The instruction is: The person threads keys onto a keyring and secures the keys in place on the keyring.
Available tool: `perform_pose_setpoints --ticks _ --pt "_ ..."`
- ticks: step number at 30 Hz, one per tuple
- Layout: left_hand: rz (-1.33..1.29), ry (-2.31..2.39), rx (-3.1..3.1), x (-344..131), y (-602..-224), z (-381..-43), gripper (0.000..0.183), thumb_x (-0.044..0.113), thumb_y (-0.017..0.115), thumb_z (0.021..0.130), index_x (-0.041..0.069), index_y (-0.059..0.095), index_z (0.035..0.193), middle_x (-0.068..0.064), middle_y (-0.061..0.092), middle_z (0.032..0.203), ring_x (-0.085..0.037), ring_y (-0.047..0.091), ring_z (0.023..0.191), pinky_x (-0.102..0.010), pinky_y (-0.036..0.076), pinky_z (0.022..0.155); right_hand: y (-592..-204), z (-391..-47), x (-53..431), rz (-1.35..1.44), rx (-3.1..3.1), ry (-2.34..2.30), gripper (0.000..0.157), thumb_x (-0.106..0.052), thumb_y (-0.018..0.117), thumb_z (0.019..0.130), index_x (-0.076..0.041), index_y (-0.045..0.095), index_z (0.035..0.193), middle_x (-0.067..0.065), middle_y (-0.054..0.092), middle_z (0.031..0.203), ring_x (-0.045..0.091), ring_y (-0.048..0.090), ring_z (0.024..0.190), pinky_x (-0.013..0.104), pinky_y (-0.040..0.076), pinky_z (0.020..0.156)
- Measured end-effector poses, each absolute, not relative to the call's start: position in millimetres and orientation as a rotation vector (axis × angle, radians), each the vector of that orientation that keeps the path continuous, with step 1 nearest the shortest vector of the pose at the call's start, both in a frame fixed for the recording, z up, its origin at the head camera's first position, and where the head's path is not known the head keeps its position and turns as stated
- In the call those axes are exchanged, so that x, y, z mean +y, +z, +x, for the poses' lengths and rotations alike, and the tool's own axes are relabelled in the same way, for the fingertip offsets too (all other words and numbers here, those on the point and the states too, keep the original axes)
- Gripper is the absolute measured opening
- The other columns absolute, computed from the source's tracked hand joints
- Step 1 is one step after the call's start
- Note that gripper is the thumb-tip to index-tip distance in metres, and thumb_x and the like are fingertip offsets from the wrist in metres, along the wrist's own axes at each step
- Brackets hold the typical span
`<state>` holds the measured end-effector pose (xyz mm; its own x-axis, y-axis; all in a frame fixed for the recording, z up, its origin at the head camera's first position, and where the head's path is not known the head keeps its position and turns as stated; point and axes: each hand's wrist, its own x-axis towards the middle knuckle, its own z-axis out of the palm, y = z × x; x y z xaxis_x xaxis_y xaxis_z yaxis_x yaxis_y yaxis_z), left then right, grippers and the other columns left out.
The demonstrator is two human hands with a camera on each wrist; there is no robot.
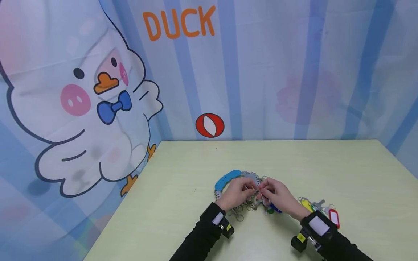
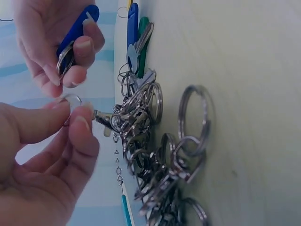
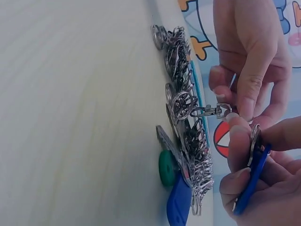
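Note:
A large hoop with a blue grip (image 1: 227,178) lies on the table, strung with many metal clasps and split rings (image 2: 155,160). My left hand (image 1: 240,192) pinches the small ring (image 2: 73,100) of a metal swivel clasp (image 3: 214,111) between thumb and fingertips, at the hoop's right side. Close beside it, my right hand (image 1: 279,195) holds a blue key tag (image 3: 253,183) with a metal key ring (image 2: 66,61) on it; the two hands' fingertips nearly meet. Another blue tag (image 3: 179,200), a green tag (image 3: 166,168) and keys hang by the clasps.
Right of the hoop, behind my right wrist, lies a group of keys (image 1: 319,203) with a yellow tag (image 1: 307,205) and a red-framed tag (image 1: 334,218). The pale table (image 1: 183,159) ends at a cloth backdrop (image 1: 261,72) with a duck print.

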<state>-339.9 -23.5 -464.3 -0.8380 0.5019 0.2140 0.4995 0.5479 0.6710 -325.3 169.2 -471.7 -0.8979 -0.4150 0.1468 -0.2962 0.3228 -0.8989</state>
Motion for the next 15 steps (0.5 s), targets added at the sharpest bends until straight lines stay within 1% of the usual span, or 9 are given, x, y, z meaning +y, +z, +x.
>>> perform_pose_setpoints --ticks 3,6,10,13,15 --pt "0.851 1.23 2.784 -22.1 -464.6 -339.2 0.011 0.003 0.059 0.093 0.006 0.065 0.101 -0.006 0.066 0.087 -0.002 0.055 0.064 -0.014 0.045 0.058 -471.1 -326.1 168.7 -0.686 2.545 -1.599 0.012 -0.005 0.052 0.098 0.004 0.051 0.105 0.02 0.068 0.084 0.017 0.059 0.063 0.027 0.05 0.058" --pt "0.811 1.262 2.821 -21.2 -464.1 -338.7 0.008 0.002 0.061 0.091 0.003 0.064 0.097 -0.005 0.065 0.085 -0.001 0.054 0.067 -0.014 0.044 0.06 -469.9 -326.8 167.5 -0.673 2.644 -1.535 0.01 -0.009 0.058 0.095 0.001 0.058 0.098 0.016 0.068 0.081 0.018 0.06 0.064 0.024 0.047 0.058" --pt "0.816 1.258 2.851 -20.3 -463.9 -338.3 0.008 -0.001 0.061 0.089 0.004 0.067 0.092 -0.005 0.067 0.085 -0.001 0.053 0.07 -0.014 0.045 0.064 -468.9 -326.6 167.3 -0.636 2.705 -1.505 0.008 -0.011 0.066 0.09 -0.004 0.068 0.09 0.011 0.067 0.088 0.016 0.065 0.076 0.022 0.049 0.062" --pt "0.844 1.238 2.872 -19.6 -464.6 -338.7 0.011 -0.003 0.061 0.087 0.005 0.068 0.089 -0.004 0.067 0.087 -0.001 0.053 0.072 -0.013 0.044 0.066 -468.7 -326.6 167.5 -0.61 2.735 -1.496 0.008 -0.014 0.069 0.088 -0.006 0.069 0.086 0.006 0.067 0.089 0.013 0.065 0.08 0.021 0.05 0.066" --pt "0.867 1.232 2.881 -19.4 -465.1 -338.8 0.012 -0.004 0.061 0.087 0.006 0.067 0.088 -0.003 0.066 0.087 -0.001 0.053 0.072 -0.013 0.044 0.066 -468.3 -327.2 167.5 -0.606 2.78 -1.46 0.009 -0.016 0.069 0.088 -0.008 0.068 0.083 0.003 0.067 0.085 0.01 0.062 0.078 0.021 0.048 0.066"
